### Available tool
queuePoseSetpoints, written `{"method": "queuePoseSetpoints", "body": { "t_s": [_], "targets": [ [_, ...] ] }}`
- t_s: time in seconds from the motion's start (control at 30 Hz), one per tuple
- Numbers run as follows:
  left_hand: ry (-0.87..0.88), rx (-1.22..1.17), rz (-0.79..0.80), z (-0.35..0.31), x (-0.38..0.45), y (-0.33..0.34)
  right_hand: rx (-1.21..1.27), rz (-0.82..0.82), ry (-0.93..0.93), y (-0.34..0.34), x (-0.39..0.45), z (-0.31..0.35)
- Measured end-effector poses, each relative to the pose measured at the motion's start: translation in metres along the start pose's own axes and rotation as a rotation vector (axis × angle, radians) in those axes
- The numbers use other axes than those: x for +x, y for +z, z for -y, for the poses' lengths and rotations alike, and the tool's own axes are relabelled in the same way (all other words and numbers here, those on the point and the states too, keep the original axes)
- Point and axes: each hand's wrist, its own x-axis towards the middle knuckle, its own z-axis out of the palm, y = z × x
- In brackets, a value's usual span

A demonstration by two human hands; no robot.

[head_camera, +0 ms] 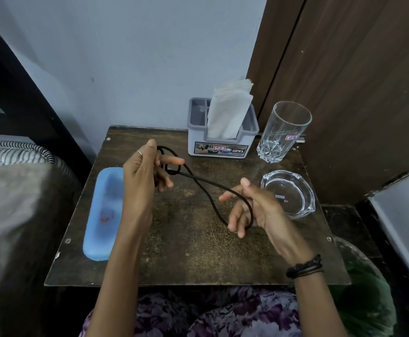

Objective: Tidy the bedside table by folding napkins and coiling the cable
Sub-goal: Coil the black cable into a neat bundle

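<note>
Clearly the dark wooden worktop fills the middle of the frame, and its centre is kept bare, probably so that the coiling has room. Along its left edge lies a long blue case, set parallel to the edge and out of the way. At the upper middle, against the wall, stands a grey holder; the white napkins stand upright in its right compartment, already folded and stowed by the look of them, so that half of the task seems done. Just to the right of the holder stands a tall drinking glass, and below it, near the right edge of the worktop, a clear glass ashtray.

The black cable hangs in the air above the middle of the worktop, stretched between both hands, most likely to keep it taut and free of tangles while loops are gathered.

The left hand, left of centre, is partly closed: the thumb points up, the forefinger reaches right across the small loops of cable bunched at the fingers, and the other fingers curl loosely beneath. It seems to serve as the anchor for the coil.

The right hand, right of centre and lower, is loosely curled, with a wider loop of cable running round its fingers, apparently feeding the next turn.
</note>
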Motion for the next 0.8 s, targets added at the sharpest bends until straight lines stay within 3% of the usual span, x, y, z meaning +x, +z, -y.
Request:
{"method": "queuePoseSetpoints", "body": {
  "t_s": [0.1,0.2,0.37,0.47,0.57,0.67,0.8],
  "targets": [
    [0.018,0.046,0.091,0.002,-0.001,0.005,-0.148,-0.009,0.133,0.009,0.003,0.003],
    [0.0,0.091,0.216,0.003,-0.003,0.011,-0.277,-0.067,0.146,0.018,0.007,0.005],
    [-0.02,0.132,0.389,0.003,-0.009,0.02,-1.113,-0.364,-0.068,0.042,0.009,0.005],
    [-0.025,0.145,0.4,0.004,-0.011,0.023,-1.237,-0.432,-0.229,0.048,0.009,0.002],
    [-0.034,0.09,0.255,0.005,-0.008,0.021,-1.089,-0.363,-0.405,0.033,0.009,0.001],
    [-0.036,0.033,0.098,0.005,-0.002,0.011,-0.598,-0.308,-0.465,0.017,0.004,0.002],
    [-0.055,0.023,0.041,0.005,0.002,0.004,-0.031,-0.314,-0.533,0.016,0.001,0.003]
  ]
}}
